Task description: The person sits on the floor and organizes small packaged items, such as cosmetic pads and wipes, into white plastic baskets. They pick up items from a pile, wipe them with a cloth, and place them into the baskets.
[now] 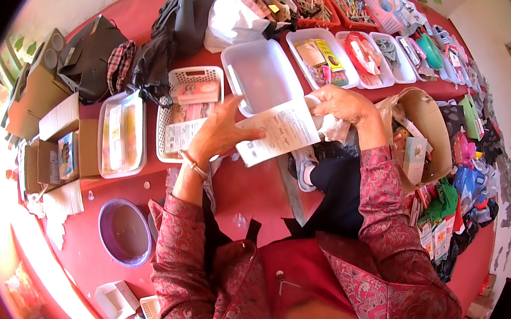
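My left hand (218,132), with a bangle at its wrist, has its thumb over the left end of a flat white printed box (281,132). Its fingers curve above that end, and what lies behind the box is hidden. At the box's right end, my right hand (345,106) has its fingers bent round a crumpled white cloth (333,128). Just beyond the box stands a translucent plastic tub (260,64). Below my left hand, a white perforated basket (195,75) holds several small boxes.
A lidded container (121,134) and open cardboard boxes (87,144) stand at left. Tubs of small goods (324,66) and red trays of pens (349,10) line the far right. A cardboard carton (432,133) is beside my right arm, a purple basin (125,232) lower left.
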### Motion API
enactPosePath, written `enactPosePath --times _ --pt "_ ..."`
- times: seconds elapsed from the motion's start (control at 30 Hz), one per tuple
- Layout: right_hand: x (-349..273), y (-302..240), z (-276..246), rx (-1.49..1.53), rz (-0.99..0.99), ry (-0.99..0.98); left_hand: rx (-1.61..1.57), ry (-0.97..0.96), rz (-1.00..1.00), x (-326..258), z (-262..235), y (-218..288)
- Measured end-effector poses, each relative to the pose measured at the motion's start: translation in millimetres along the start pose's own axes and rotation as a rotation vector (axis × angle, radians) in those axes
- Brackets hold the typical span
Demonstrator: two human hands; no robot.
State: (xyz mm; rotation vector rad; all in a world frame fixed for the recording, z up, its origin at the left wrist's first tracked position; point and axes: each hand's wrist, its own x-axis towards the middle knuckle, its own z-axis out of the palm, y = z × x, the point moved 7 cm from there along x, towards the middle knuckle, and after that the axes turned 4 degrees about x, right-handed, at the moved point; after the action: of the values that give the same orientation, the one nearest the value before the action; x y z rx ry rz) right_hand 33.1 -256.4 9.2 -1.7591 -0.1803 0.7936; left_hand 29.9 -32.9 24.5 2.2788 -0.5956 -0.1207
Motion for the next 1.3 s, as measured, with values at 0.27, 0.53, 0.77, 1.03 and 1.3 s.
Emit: enactPosePath --times 0.27,0.53,0.77,1.03,1.3 --pt "3.5 -36.9 -13.1 -0.01 -0.128 0.292 -0.747 -0.546 -0.289 -19.2 47.3 22.1" --pt "-46.5 -93.8 -12.9 0.271 -0.659 1.059 -1.12 -0.352 -0.361 -17.2 61.8 9.6" --pt "3.4 -99.3 61.7 -0.915 -0.888 0.7 -1.329 -0.39 -0.348 -17.5 70.6 27.5" --pt "-30.1 -62.1 -41.1 0.098 -0.585 1.143 -1.497 -0.242 -0.255 -16.0 60.2 25.5" --pt "1.0 -64.1 5.2 0.613 -0.561 0.414 -1.364 -0.066 -0.144 -8.7 34.5 25.5"
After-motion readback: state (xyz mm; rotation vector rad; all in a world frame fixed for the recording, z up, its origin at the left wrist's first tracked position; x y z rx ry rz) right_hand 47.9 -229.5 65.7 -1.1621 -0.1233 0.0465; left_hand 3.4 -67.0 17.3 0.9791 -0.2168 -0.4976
